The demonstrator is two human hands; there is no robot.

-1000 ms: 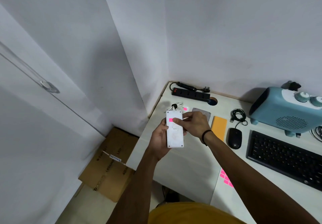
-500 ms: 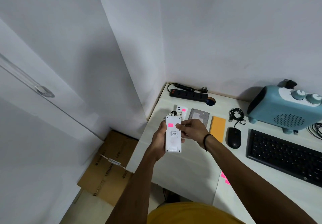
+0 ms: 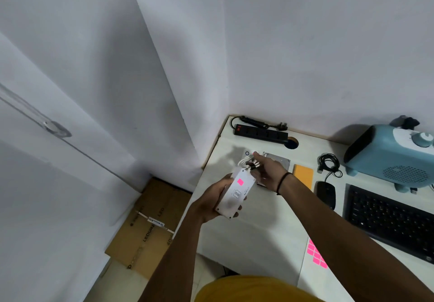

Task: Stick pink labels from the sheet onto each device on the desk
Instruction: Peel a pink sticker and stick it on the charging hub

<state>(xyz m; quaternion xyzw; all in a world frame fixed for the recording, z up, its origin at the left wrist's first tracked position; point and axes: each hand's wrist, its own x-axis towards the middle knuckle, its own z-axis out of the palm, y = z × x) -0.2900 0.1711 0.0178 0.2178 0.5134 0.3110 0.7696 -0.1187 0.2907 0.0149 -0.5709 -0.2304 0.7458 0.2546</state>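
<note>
White desk (image 3: 258,243) fills a corner between two pale walls; take the white power strip (image 3: 236,195) as your landmark. Largest item, to its right: blue heater (image 3: 397,158), with the black keyboard (image 3: 387,217) below it, nearer you. Beyond the strip, against the wall, lies a black extension strip (image 3: 260,134). Right of the landmark: black mouse (image 3: 326,193), orange pad (image 3: 303,175), a grey drive (image 3: 279,159) partly hidden by your hand. The label sheet (image 3: 315,254) lies nearer you than the strip and to its right, at the desk's front edge, likely kept within reach. Your left hand (image 3: 215,204) grips the landmark from beneath, lifted off the desk, face up, so its pink label (image 3: 240,181) shows. Your right hand (image 3: 266,172) pinches the coiled white cord (image 3: 247,162) at the strip's far end, fingers curled, probably keeping the cord gathered for set-down.
</note>
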